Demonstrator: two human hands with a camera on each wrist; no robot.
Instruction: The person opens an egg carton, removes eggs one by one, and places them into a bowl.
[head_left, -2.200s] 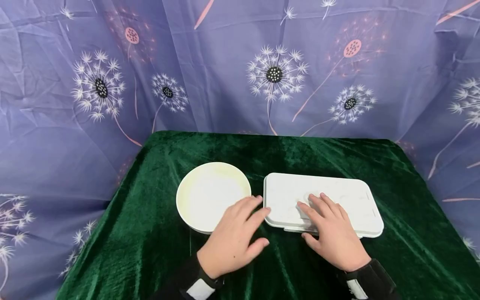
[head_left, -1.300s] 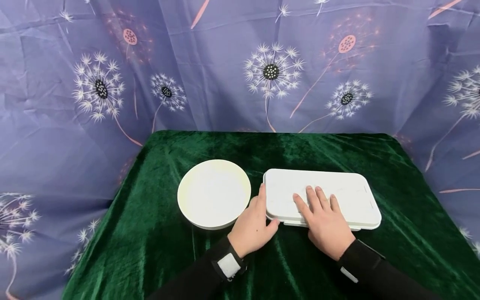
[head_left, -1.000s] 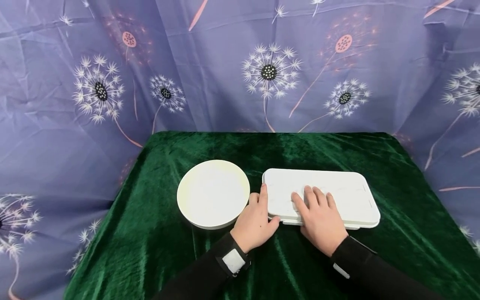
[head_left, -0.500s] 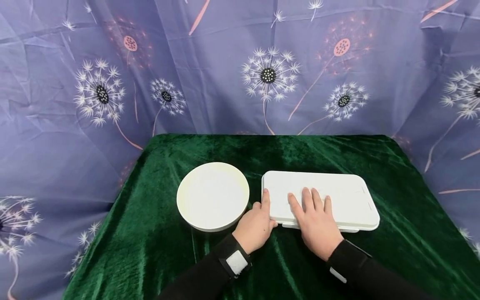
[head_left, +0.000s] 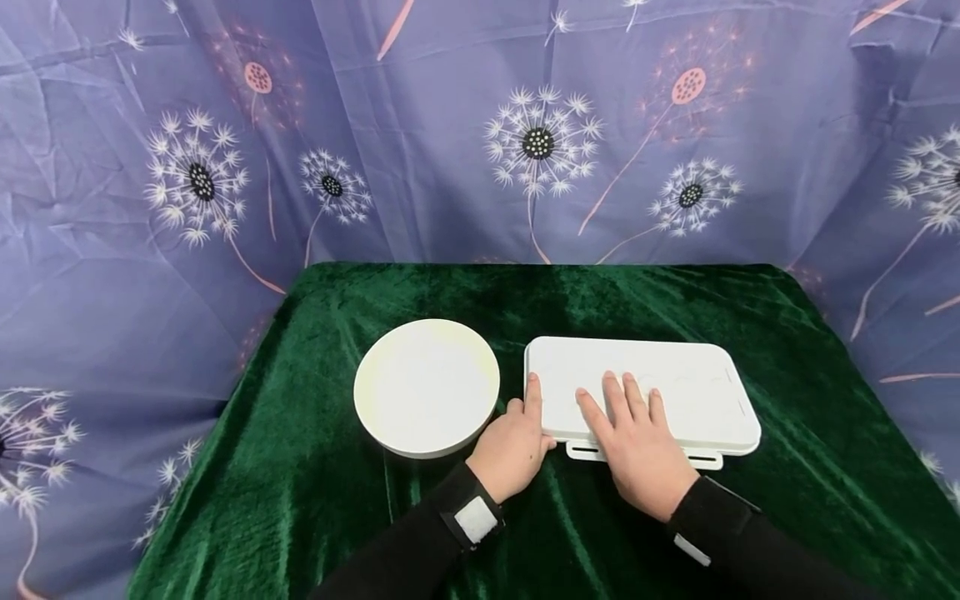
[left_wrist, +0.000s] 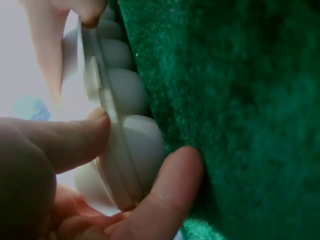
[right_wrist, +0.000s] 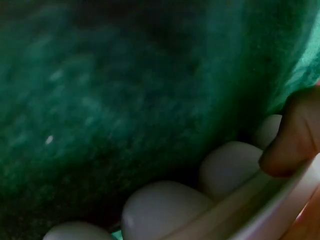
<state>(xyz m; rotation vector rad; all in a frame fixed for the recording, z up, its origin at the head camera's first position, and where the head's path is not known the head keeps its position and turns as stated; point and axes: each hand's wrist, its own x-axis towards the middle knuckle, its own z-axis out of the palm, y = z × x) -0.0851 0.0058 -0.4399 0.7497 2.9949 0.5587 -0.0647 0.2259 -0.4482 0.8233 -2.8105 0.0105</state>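
A white plastic egg box point(head_left: 697, 379) lies lid up on the green cloth, its long side facing me. Two slotted flaps point(head_left: 705, 460) stick out from its front edge. My left hand point(head_left: 512, 446) grips the box's left end; the left wrist view has the thumb point(left_wrist: 82, 142) on the rim and other fingers below. Rounded egg cups point(left_wrist: 142, 140) bulge under the rim. My right hand point(head_left: 637, 442) rests on the lid with fingers spread and nearly straight. Its thumb point(right_wrist: 295, 137) touches the front rim in the right wrist view.
Just left of the box stands a round white bowl point(head_left: 367, 375), close to my left hand. Green velvet cloth point(head_left: 300, 467) covers the table. A purple curtain point(head_left: 435, 167) printed with dandelions hangs behind and at both sides.
My left hand has moved right from beside the bowl and taken hold of the box's left end. My right hand has settled on the lid. The front flaps have swung outward.
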